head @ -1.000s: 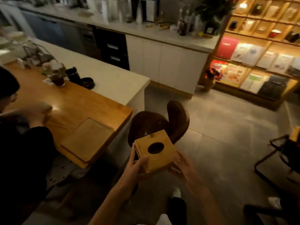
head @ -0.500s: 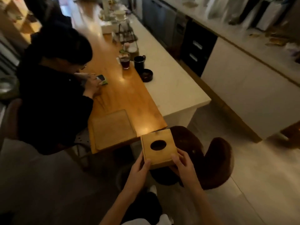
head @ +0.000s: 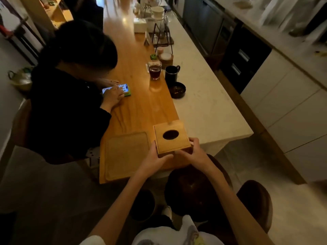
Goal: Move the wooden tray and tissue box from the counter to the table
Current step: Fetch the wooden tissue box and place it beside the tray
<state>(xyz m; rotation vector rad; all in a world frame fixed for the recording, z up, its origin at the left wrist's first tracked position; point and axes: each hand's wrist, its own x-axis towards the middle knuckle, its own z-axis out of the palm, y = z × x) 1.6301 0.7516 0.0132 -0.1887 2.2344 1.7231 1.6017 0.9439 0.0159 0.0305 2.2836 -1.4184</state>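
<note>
The tissue box [head: 171, 137] is a square wooden cube with a dark oval hole in its top. It is at the near end of the long wooden table [head: 141, 103], over its right corner; I cannot tell whether it rests on the surface. My left hand [head: 155, 159] grips its near left corner and my right hand [head: 192, 152] its near right side. The flat wooden tray [head: 126, 154] lies on the table just left of the box, near the table's end edge.
A seated person in black [head: 70, 96] taps a phone [head: 116, 89] at the table's left side. A glass of dark drink [head: 155, 71], black mug [head: 171, 73] and black bowl [head: 177, 89] stand farther along. A brown chair [head: 203, 191] is below my arms.
My view has swung left and closer to the table. Both hands have carried the tissue box forward, from above the brown chair to over the table's near end beside the tray.
</note>
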